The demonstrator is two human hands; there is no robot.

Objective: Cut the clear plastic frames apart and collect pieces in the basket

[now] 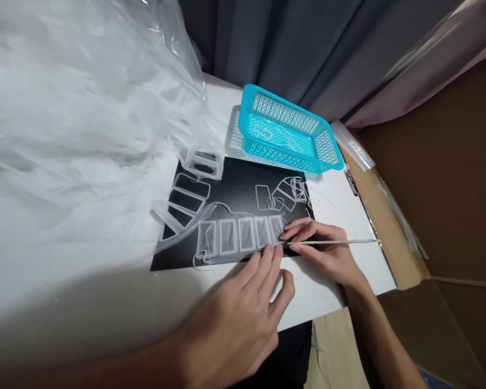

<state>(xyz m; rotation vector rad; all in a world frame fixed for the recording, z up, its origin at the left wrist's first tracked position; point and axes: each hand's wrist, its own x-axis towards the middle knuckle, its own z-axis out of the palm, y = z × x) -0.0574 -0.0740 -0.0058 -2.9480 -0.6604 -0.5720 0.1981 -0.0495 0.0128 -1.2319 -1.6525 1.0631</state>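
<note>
On a black mat [238,181] lies a translucent plastic strip [228,236] of several joined rectangular frames. My left hand [247,302] presses its outstretched fingertips on the strip's near edge, toward its right end. Just right of them, my right hand [324,246] pinches a thin, pale stick-like tool [358,241], whose dark tip is at the strip's right end. What the tip touches there is too small to tell. Another piece of translucent frames [190,186] rests at the mat's left, and cut-out outlines with loose threads [289,192] lie at its right.
A turquoise basket [283,154] with translucent scraps inside stands behind the mat. Large heaped clear plastic [85,108] covers the table's left. A clipboard [351,182] with a metal clip is at right, beside cardboard [405,265]. A grey curtain [283,43] hangs behind.
</note>
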